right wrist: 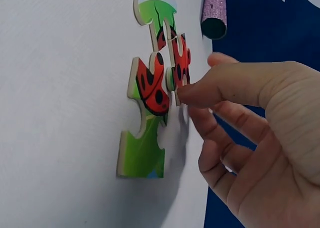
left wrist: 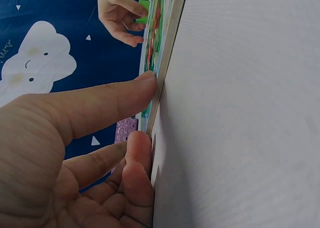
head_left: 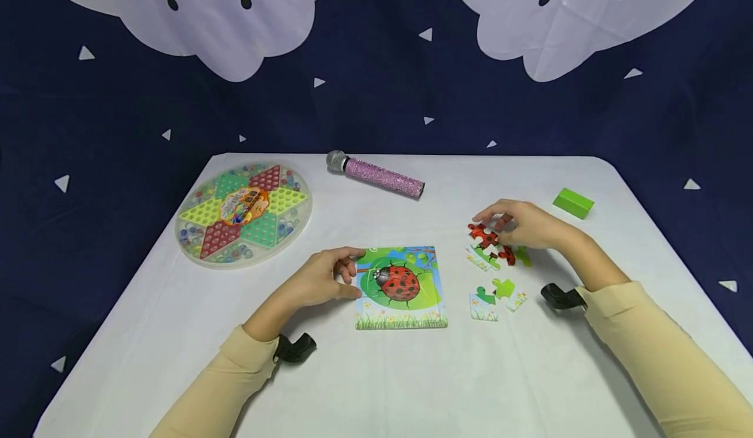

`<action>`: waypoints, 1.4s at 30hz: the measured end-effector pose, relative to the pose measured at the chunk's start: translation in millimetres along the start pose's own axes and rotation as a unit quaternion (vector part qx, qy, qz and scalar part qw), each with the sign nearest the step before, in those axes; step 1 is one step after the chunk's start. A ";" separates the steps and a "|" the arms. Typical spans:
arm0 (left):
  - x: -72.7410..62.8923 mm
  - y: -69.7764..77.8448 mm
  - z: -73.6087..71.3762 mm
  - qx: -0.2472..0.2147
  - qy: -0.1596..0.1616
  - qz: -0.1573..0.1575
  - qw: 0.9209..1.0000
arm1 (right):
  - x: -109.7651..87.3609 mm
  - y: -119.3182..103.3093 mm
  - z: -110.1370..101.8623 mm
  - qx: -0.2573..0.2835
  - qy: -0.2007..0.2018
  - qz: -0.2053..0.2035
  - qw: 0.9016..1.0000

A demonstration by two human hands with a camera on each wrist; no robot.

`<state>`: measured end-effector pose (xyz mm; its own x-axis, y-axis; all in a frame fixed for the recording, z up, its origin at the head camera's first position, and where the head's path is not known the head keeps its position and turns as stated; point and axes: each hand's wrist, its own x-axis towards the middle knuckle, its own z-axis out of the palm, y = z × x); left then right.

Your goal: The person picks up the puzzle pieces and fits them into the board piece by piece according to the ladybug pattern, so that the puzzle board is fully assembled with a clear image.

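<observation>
A square ladybug jigsaw puzzle (head_left: 400,287) lies flat on the table. At its left edge, my left hand (head_left: 322,278) touches it with thumb and index finger, the other fingers loosely bent. The left wrist view shows the thumb (left wrist: 120,100) against the board's edge. My right hand (head_left: 526,223) hovers over loose ladybug pieces, its fingers loosely bent. In the right wrist view the thumb tip meets or overlaps a red spotted piece (right wrist: 180,62); contact cannot be told. Beside it lies a red and green piece (right wrist: 152,90).
Nearer the front are several more pieces, one with a grassy edge (head_left: 484,310). A green block (head_left: 573,203) is at the far right. Toward the back lies a pink glitter microphone (head_left: 379,175). On the left sits a round Chinese checkers board (head_left: 244,214) with marbles.
</observation>
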<state>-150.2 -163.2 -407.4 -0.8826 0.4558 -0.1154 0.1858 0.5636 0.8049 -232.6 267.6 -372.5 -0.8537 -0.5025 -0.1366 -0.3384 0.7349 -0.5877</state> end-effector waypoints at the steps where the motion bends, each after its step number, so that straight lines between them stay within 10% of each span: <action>1: 0.0 0.4 -0.1 0.000 0.000 0.001 1.000 | 0.9 0.3 0.3 0.006 -0.003 0.002 1.000; 42: 0.2 1.3 -0.6 0.009 0.003 0.007 1.000 | 20.0 -0.7 -0.9 -0.048 -0.034 -0.018 0.998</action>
<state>-150.3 -162.8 -405.9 -0.8826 0.4591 -0.1013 0.2053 0.5702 0.7954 -249.8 257.4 -374.1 -0.8119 -0.5577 -0.1727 -0.4087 0.7542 -0.5140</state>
